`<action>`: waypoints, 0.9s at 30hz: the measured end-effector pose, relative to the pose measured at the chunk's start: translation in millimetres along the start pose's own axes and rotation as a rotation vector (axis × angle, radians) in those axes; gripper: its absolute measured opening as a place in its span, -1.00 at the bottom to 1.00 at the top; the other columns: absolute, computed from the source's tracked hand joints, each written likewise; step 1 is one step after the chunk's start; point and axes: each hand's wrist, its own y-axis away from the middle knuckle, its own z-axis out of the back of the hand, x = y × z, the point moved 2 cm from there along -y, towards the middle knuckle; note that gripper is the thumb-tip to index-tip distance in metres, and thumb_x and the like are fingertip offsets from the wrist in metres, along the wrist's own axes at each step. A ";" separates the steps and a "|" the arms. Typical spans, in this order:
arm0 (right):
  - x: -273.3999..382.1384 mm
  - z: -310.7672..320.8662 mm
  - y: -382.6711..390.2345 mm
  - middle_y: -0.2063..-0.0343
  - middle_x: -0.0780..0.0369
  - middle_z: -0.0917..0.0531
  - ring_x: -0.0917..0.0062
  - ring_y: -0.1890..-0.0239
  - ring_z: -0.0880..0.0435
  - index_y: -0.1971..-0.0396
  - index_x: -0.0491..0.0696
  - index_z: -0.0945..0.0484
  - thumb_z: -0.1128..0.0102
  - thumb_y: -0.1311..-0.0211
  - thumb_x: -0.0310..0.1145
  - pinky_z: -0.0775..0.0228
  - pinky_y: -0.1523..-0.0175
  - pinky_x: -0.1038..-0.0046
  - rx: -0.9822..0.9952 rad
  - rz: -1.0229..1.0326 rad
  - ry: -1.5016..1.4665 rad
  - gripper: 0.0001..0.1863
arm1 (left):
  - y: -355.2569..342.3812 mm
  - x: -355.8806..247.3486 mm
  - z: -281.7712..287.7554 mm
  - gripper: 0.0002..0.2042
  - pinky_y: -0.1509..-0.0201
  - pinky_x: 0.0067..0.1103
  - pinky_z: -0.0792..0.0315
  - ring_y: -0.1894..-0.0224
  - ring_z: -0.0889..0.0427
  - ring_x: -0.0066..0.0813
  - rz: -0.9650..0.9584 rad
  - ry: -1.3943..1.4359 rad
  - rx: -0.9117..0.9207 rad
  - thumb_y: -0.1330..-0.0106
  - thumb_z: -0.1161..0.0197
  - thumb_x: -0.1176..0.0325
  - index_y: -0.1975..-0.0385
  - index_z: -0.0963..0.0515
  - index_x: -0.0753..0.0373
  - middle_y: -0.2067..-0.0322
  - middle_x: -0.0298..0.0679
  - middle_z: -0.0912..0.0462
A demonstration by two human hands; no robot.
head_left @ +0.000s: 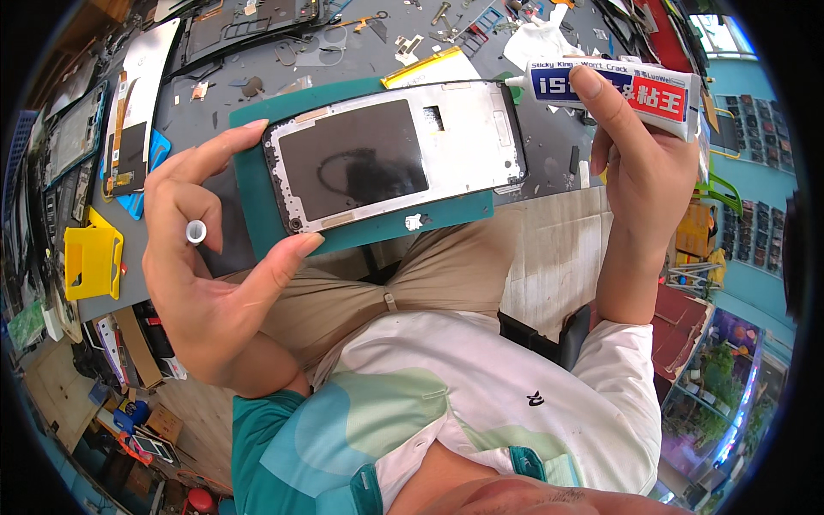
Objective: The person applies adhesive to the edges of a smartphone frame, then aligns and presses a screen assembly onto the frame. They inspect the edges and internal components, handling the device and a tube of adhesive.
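Observation:
My left hand (193, 249) grips the left end of a phone screen assembly (463, 146) between thumb and index finger. Its back faces up, silver with a large dark rectangle and a black rim. A small white cap (196, 231) is tucked in the curled fingers of that same hand. In my right hand (639, 146) is a white, blue and red glue tube (609, 90), held with the thumb on top. The tube's thin nozzle points left and is at the far right corner of the screen assembly; whether it touches, I cannot tell.
A green mat (343, 239) lies under the screen assembly at the grey table's near edge. Beyond it are a yellow-edged battery (433, 69), a crumpled white tissue (539, 41) and scattered small parts. Other phone screens (142, 103) and a yellow holder (93, 257) are at the left.

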 end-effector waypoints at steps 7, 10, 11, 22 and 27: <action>10.5 -3.5 -0.6 0.57 0.32 -0.70 0.82 0.73 -0.43 0.31 -0.16 -0.74 -0.62 -0.20 -0.39 -0.12 0.66 0.69 -0.004 0.020 -0.036 -0.79 | -2.2 2.6 0.7 -0.46 -0.49 -0.31 -0.19 -0.29 -0.47 -0.21 -0.030 -0.035 -0.006 -0.06 -0.62 0.44 0.35 -0.20 0.12 -0.26 0.14 -0.60; 9.8 -6.4 -1.9 0.55 0.31 -0.72 0.82 0.73 -0.45 0.29 -0.17 -0.73 -0.62 -0.20 -0.39 -0.14 0.66 0.69 0.000 0.043 -0.057 -0.78 | -2.9 3.3 1.2 -0.46 -0.50 -0.32 -0.17 -0.30 -0.46 -0.21 -0.052 -0.059 -0.007 -0.08 -0.62 0.42 0.34 -0.20 0.12 -0.27 0.15 -0.59; 9.9 -8.0 -3.5 0.54 0.30 -0.73 0.82 0.72 -0.45 0.29 -0.17 -0.74 -0.62 -0.21 -0.39 -0.15 0.66 0.69 0.007 0.041 -0.063 -0.78 | -2.2 2.2 1.9 -0.46 -0.51 -0.32 -0.17 -0.32 -0.46 -0.20 -0.047 -0.054 -0.012 -0.08 -0.63 0.42 0.33 -0.20 0.12 -0.28 0.16 -0.59; 4.2 -10.4 -1.1 0.48 0.24 -0.77 0.80 0.72 -0.48 0.26 -0.18 -0.74 -0.63 -0.20 -0.34 -0.21 0.66 0.70 -0.036 0.029 -0.104 -0.73 | -3.9 2.2 -2.2 -0.45 -0.56 -0.24 -0.12 -0.39 -0.42 -0.10 -0.056 -0.014 -0.017 -0.09 -0.63 0.40 0.32 -0.20 0.12 -0.30 0.20 -0.57; 7.8 -12.7 0.8 0.51 0.25 -0.75 0.79 0.72 -0.48 0.26 -0.18 -0.75 -0.64 -0.19 -0.32 -0.22 0.65 0.68 -0.062 0.021 -0.100 -0.72 | -3.5 4.6 -1.8 -0.45 -0.56 -0.23 -0.11 -0.40 -0.41 -0.10 -0.060 -0.001 -0.014 -0.10 -0.63 0.39 0.33 -0.20 0.13 -0.29 0.20 -0.58</action>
